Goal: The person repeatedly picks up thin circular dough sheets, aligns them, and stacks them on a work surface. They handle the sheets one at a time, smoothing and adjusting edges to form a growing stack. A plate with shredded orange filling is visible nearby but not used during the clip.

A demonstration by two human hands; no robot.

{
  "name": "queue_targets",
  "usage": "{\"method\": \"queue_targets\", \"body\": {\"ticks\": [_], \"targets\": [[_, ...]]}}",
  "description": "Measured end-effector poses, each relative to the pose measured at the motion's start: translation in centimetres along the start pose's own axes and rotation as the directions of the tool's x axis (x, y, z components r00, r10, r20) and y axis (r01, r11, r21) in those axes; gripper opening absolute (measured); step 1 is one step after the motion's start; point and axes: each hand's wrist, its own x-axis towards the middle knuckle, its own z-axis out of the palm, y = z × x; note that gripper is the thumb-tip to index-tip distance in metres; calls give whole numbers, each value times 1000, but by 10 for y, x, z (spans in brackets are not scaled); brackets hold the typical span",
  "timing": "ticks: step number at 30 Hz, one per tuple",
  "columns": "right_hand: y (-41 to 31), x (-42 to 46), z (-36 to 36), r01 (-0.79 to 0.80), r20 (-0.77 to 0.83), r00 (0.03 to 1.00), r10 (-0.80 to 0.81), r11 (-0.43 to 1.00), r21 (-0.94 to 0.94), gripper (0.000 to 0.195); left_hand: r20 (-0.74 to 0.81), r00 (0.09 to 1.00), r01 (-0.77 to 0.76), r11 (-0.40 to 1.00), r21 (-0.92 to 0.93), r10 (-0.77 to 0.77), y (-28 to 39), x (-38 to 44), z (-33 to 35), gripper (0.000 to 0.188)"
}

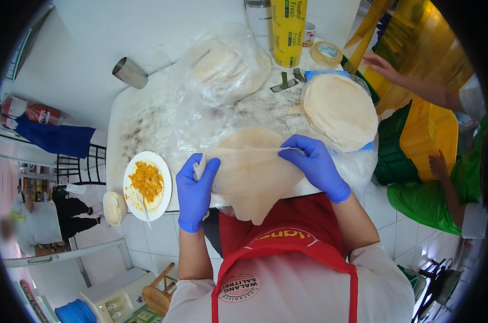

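A thin round dough wrapper (254,173) hangs between my two gloved hands, its lower part drooping past the table edge. My left hand (199,187), in a blue glove, pinches its left edge, and my right hand (312,163) pinches the upper right edge. Another wrapper (250,138) lies on the table just beyond it. To the right of that sits a stack of round wrappers (340,109) on plastic. A white plate (127,198) at the left holds orange chopped filling (147,181) and a fork (145,210). More wrappers (219,66) are inside a clear plastic bag (231,34).
At the table's far side stand a yellow roll (289,34), a white tumbler (260,24), a mug (309,34) and a tape roll (327,52). A metal cup (131,72) is at the far left. Other people's hands are at the right, near yellow and green crates (429,139).
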Motion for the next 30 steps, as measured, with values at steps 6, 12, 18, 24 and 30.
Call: {"method": "queue_targets", "body": {"ticks": [6, 12, 18, 24, 30], "targets": [[-3, -3, 8, -20, -41, 999, 27, 986, 166, 19, 173, 985, -4, 1000, -8, 5, 7, -3, 4, 14], [-7, -10, 13, 7, -159, 987, 0, 999, 39, 21, 178, 984, -66, 978, 196, 31, 5, 0, 14, 15], [0, -19, -34, 17, -471, 880, 67, 985, 171, 20, 12, 1000, 20, 997, -69, -20, 2, 11, -1, 21], [-6, -41, -85, 181, -732, 679, 62, 952, 248, 25, -42, 992, 108, 978, -176, -118, -64, 51, 10, 31], [-46, -73, -146, 280, -816, 576, -45, 949, 146, 29, -104, 994, -4, 982, 190, 24, -106, 56, 17, 47]]}}
